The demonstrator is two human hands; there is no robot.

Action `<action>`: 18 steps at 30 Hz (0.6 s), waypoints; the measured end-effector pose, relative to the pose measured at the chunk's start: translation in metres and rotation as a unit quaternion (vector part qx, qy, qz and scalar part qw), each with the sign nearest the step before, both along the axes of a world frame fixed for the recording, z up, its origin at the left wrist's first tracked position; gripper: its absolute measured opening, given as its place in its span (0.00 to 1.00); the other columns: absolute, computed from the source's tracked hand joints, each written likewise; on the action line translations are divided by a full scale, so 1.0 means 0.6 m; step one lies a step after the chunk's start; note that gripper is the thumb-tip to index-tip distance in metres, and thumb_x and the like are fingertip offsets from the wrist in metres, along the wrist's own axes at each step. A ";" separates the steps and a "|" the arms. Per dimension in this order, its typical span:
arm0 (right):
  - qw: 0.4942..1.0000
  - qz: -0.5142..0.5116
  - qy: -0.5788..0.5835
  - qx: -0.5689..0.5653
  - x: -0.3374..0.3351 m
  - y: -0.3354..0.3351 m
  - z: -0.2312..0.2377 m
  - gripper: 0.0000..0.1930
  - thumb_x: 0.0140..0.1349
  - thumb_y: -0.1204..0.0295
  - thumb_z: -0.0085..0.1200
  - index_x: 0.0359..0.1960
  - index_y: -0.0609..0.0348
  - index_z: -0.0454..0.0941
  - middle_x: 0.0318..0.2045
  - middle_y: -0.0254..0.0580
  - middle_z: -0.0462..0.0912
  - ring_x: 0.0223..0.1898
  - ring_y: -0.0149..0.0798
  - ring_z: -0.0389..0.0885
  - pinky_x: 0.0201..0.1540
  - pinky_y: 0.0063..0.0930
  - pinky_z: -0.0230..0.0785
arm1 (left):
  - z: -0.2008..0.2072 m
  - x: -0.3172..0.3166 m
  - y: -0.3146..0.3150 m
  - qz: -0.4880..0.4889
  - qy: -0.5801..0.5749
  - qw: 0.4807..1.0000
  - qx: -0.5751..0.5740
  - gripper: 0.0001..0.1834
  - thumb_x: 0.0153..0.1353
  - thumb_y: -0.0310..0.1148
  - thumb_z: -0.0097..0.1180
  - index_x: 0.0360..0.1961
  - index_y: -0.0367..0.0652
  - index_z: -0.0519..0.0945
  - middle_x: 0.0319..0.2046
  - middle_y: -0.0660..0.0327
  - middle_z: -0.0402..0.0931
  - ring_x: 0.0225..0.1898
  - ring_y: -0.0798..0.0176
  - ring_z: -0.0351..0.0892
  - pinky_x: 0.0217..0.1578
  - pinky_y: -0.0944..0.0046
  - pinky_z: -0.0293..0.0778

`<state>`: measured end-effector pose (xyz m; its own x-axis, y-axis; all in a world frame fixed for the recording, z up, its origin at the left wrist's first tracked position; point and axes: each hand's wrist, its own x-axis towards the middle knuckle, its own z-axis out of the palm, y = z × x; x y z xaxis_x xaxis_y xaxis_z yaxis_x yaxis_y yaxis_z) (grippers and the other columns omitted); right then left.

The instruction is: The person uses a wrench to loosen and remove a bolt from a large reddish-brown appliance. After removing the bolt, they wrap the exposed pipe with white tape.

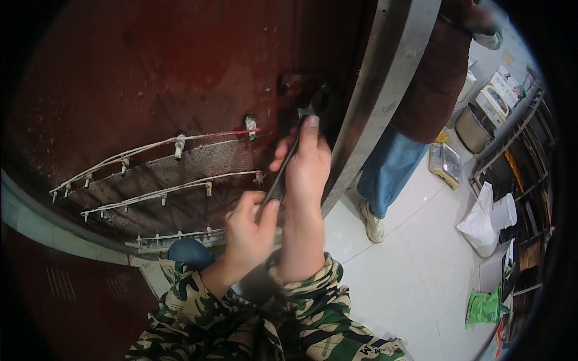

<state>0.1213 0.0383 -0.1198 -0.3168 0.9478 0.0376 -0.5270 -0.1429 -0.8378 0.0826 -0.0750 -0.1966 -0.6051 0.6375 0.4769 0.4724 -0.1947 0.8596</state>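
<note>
My right hand (308,171) is closed around the upper part of a long, thin dark tool (283,171), its thumb pressed along the top. A flat grey metal piece shows just beyond that thumb, close to a dark opening (324,99) in the dark red metal panel (198,66). Lower down, my left hand (248,231) pinches the other end of the tool between thumb and fingers. The tool's exact kind cannot be made out. Left of my hands, white wires (144,147) run along rows of short terminals on the panel, with one red stretch near the upper right end.
A grey metal frame post (379,84) stands right of the panel. Beyond it is a person in blue jeans (391,168). On the tiled floor are a scale (445,163), a metal pot (474,128), a white sack (480,222) and a green bag (483,307), beside a rack (524,180).
</note>
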 end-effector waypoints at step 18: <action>0.987 -0.013 0.135 0.088 -0.019 0.005 -0.021 0.17 0.77 0.62 0.45 0.35 0.65 0.74 0.31 0.48 0.85 0.27 0.30 0.81 0.34 0.24 0.70 | 0.012 -0.012 -0.006 0.009 0.033 0.999 -0.013 0.08 0.67 0.27 0.59 0.41 0.32 0.77 0.26 0.54 0.85 0.25 0.68 0.83 0.28 0.66 0.75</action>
<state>0.1098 0.0414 -0.1326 -0.2487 0.9265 0.2824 -0.7358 0.0088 -0.6772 0.0754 -0.0785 -0.1894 -0.5845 0.6394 0.4995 0.5311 -0.1639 0.8313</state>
